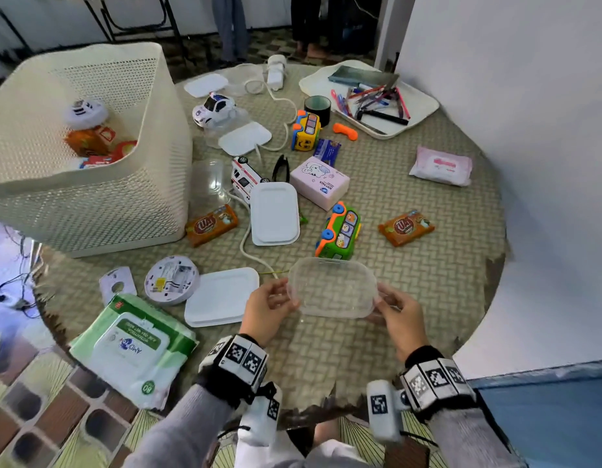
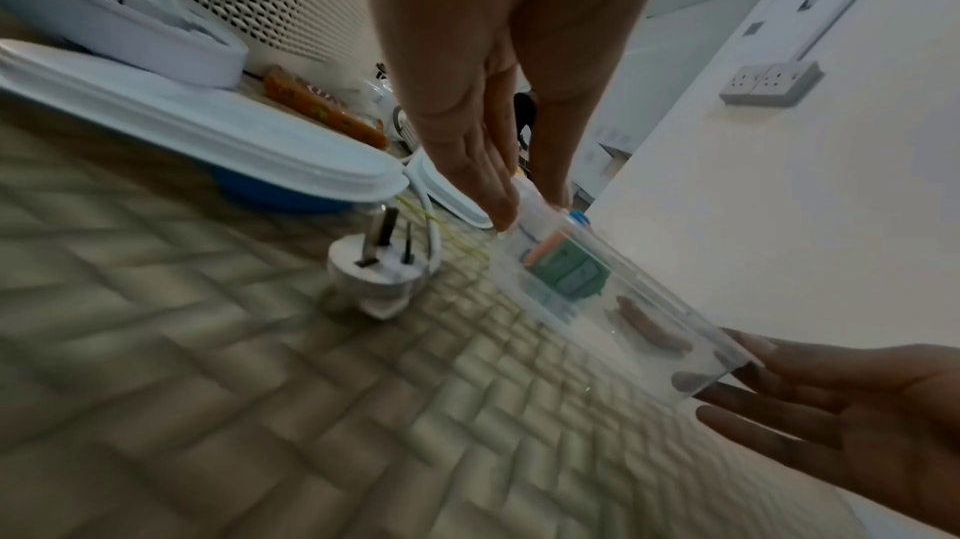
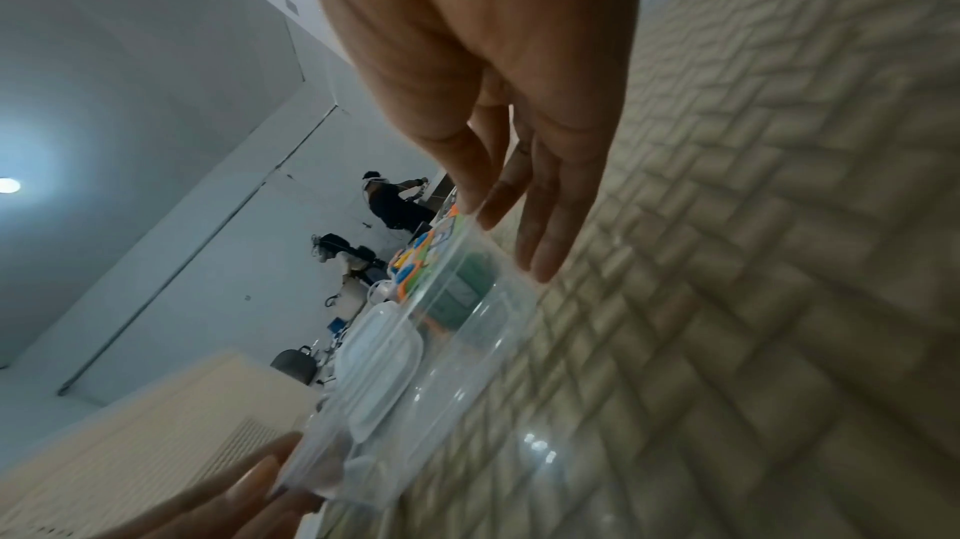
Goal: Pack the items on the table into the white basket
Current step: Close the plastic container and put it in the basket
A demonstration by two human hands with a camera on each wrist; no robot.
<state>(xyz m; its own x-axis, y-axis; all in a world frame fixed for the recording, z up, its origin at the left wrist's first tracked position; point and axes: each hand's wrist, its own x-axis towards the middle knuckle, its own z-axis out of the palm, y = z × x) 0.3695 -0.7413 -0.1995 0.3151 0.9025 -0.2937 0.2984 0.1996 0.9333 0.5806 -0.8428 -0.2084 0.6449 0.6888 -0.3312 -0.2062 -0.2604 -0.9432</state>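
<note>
Here, the clear tub (image 1: pixel 331 288) is held off the table (image 1: pixel 428 265) at 6 o'clock, pinched at either end by the left hand (image 1: pixel 267 310) and right hand (image 1: pixel 399 319), presumably so its thin walls stay steady for carriage to the basket (image 1: pixel 90 163) at 10 o'clock.

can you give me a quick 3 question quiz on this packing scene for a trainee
1. True or false: the clear plastic container is held by both the left hand and the right hand.
2. Which lies nearest the container's far edge? A. green toy bus B. pink wipes pack C. black cup
3. Fill in: the white basket already holds some items and stands at the ____ side of the table, by the person's own sides.

Key: 1 true; 2 A; 3 left
</note>
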